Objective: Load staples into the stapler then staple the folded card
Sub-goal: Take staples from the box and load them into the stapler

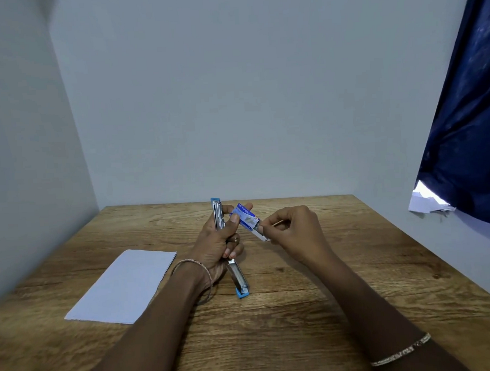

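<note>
A blue and silver stapler (240, 280) is swung fully open, one arm pointing up and the other down toward me. My left hand (220, 244) grips it at the hinge and also pinches a small blue staple box (247, 216) between thumb and fingers. My right hand (294, 231) pinches the white inner tray at the box's right end. The folded white card (121, 287) lies flat on the wooden table (302, 296), left of my left forearm.
Pale walls close the table on the left and at the back. A dark blue curtain (469, 114) hangs at the right, with crumpled white paper (428, 202) under its lower edge.
</note>
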The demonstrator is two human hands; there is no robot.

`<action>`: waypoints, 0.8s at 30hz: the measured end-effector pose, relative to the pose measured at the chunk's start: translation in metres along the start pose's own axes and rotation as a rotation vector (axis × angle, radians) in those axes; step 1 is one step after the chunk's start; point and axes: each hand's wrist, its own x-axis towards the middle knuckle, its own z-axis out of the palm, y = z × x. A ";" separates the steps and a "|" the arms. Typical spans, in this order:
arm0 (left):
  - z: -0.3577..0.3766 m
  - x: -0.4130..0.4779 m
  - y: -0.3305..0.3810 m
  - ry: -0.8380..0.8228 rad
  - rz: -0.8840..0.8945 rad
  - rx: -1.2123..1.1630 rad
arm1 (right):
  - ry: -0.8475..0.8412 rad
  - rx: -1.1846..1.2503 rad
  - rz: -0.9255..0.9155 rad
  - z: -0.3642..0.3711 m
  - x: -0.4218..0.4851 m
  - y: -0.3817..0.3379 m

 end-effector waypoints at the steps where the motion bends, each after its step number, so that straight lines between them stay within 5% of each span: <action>1: 0.000 0.000 0.000 -0.001 -0.001 0.002 | 0.003 -0.010 0.001 0.001 0.000 0.000; 24: 0.004 0.003 -0.003 0.145 -0.071 -0.079 | 0.029 -0.082 -0.151 0.012 0.000 0.006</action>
